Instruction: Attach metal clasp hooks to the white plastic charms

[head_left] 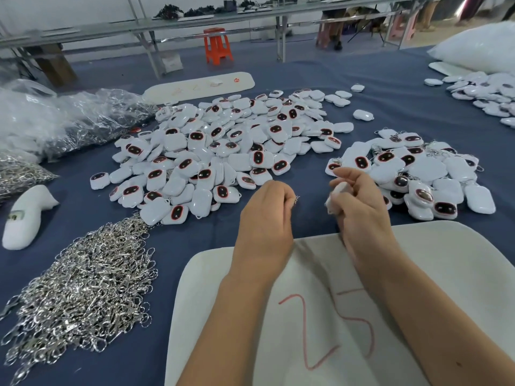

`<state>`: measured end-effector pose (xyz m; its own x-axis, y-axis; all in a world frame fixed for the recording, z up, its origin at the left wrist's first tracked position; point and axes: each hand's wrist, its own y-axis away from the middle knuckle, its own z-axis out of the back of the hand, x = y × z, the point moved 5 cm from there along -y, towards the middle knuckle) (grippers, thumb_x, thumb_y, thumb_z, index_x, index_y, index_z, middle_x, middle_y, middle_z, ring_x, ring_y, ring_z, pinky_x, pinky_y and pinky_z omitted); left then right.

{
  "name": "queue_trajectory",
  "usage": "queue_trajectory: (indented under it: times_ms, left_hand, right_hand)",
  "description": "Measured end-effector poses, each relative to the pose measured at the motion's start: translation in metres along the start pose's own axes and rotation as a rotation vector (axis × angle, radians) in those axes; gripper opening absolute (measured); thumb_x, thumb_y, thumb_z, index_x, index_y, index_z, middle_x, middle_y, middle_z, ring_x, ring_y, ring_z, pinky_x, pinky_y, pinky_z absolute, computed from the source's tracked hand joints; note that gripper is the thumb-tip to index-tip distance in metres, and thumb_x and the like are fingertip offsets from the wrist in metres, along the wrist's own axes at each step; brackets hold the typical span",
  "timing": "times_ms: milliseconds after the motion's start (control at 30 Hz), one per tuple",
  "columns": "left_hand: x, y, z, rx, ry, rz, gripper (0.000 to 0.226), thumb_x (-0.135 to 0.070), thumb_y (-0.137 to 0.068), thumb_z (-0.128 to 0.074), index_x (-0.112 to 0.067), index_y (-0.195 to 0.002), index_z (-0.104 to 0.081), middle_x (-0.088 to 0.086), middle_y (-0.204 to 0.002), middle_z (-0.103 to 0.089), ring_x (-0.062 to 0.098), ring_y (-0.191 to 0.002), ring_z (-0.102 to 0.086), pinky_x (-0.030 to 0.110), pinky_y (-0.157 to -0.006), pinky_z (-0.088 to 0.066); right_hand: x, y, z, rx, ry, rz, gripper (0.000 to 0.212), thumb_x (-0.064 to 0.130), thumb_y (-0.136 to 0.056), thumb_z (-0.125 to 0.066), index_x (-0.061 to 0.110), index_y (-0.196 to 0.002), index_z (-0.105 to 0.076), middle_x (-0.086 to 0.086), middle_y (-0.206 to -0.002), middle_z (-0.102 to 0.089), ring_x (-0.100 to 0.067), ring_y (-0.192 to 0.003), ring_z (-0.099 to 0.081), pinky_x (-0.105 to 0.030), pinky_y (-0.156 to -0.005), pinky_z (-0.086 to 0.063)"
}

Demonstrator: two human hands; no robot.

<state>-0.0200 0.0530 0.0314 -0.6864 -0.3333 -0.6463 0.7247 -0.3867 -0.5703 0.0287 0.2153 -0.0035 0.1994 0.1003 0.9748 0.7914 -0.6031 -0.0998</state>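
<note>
While the left hand (269,207) pinches a metal clasp hook (296,200) and the right hand (359,201) grips a white charm (337,197), a loose pinch could drop the small hook.

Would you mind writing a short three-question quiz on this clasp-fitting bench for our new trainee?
1. True or false: the left hand pinches a metal clasp hook.
2. What does the right hand hold?
A. an orange stool
B. a white plastic charm
C. a plastic bag
3. Fill in: the loose pile of clasp hooks lies on the blue cloth to the person's ____.

Key
1. True.
2. B.
3. Left.
</note>
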Motion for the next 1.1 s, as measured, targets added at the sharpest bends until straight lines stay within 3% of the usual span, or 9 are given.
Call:
queue_trajectory:
  times_ms: [67, 167, 233, 300, 400, 600, 933, 1100]
  left_hand:
    - [0.0, 0.0, -0.002, 0.058, -0.014, -0.026, 0.015, 0.002, -0.097, -0.054, -0.009, -0.087, -0.056, -0.002, -0.084, -0.057, 0.017, -0.077, -0.048, 0.031, -0.07, -0.041]
    - [-0.002, 0.001, -0.007, 0.134, -0.01, -0.049, 0.014, 0.0, -0.097, -0.053, -0.01, -0.087, -0.055, -0.003, -0.083, -0.055, 0.016, -0.076, -0.047, 0.03, -0.069, -0.04]
    - [-0.003, 0.001, -0.009, 0.168, -0.017, -0.062, 0.014, -0.001, -0.096, -0.054, -0.011, -0.087, -0.056, -0.005, -0.083, -0.054, 0.012, -0.075, -0.047, 0.024, -0.067, -0.037]
    - [-0.003, 0.002, -0.011, 0.188, -0.016, -0.056, 0.015, -0.002, -0.095, -0.055, -0.014, -0.087, -0.056, -0.009, -0.082, -0.053, 0.008, -0.075, -0.047, 0.018, -0.066, -0.034]
    - [-0.003, 0.003, -0.013, 0.211, 0.006, -0.047, 0.015, -0.005, -0.095, -0.056, -0.017, -0.087, -0.055, -0.01, -0.082, -0.054, 0.009, -0.075, -0.049, 0.02, -0.064, -0.037]
    - [-0.003, 0.004, -0.017, 0.25, 0.024, -0.037, 0.012, -0.004, -0.091, -0.055, -0.014, -0.085, -0.056, -0.006, -0.081, -0.057, 0.017, -0.075, -0.054, 0.045, -0.067, -0.048]
    - [-0.003, 0.007, -0.021, 0.223, 0.006, 0.075, 0.011, -0.005, -0.089, -0.06, -0.013, -0.083, -0.059, -0.003, -0.08, -0.06, 0.019, -0.073, -0.054, 0.047, -0.068, -0.048]
    - [-0.004, 0.009, -0.024, 0.208, 0.002, 0.164, 0.015, 0.001, -0.084, -0.059, -0.014, -0.081, -0.058, -0.004, -0.079, -0.06, 0.019, -0.072, -0.053, 0.047, -0.07, -0.048]
  right_hand:
    - [0.001, -0.001, 0.004, -0.004, 0.055, 0.027, 0.036, 0.004, -0.094, -0.067, 0.026, -0.123, -0.068, 0.01, -0.087, -0.06, -0.011, -0.082, -0.055, -0.026, -0.079, -0.046]
    - [0.006, 0.002, 0.003, -0.017, 0.022, 0.077, 0.024, 0.014, -0.092, -0.079, 0.02, -0.115, -0.076, 0.004, -0.095, -0.076, -0.008, -0.081, -0.069, -0.019, -0.076, -0.056]
    - [0.009, 0.004, 0.001, -0.007, 0.059, 0.101, 0.015, 0.018, -0.094, -0.078, 0.018, -0.109, -0.075, 0.002, -0.082, -0.076, -0.011, -0.064, -0.066, -0.022, -0.061, -0.056]
    - [0.01, 0.006, -0.001, -0.009, 0.087, 0.098, 0.015, 0.019, -0.097, -0.074, 0.019, -0.111, -0.072, 0.004, -0.069, -0.07, -0.009, -0.051, -0.056, -0.02, -0.048, -0.047]
    - [0.011, 0.007, -0.001, -0.034, 0.139, 0.097, 0.021, 0.02, -0.095, -0.076, 0.025, -0.113, -0.068, 0.003, -0.075, -0.073, -0.007, -0.058, -0.06, -0.023, -0.057, -0.049]
    - [0.013, 0.01, -0.001, -0.031, 0.247, 0.137, 0.018, 0.019, -0.092, -0.079, 0.024, -0.106, -0.068, -0.001, -0.079, -0.074, -0.007, -0.062, -0.064, -0.024, -0.062, -0.052]
    - [0.015, 0.014, -0.003, -0.101, 0.346, 0.2, 0.016, 0.014, -0.091, -0.077, 0.018, -0.102, -0.066, -0.002, -0.077, -0.072, -0.008, -0.061, -0.064, -0.018, -0.06, -0.049]
    - [0.016, 0.016, -0.003, -0.117, 0.349, 0.231, 0.016, 0.016, -0.091, -0.077, 0.02, -0.1, -0.064, -0.002, -0.08, -0.073, -0.019, -0.07, -0.071, -0.031, -0.066, -0.057]
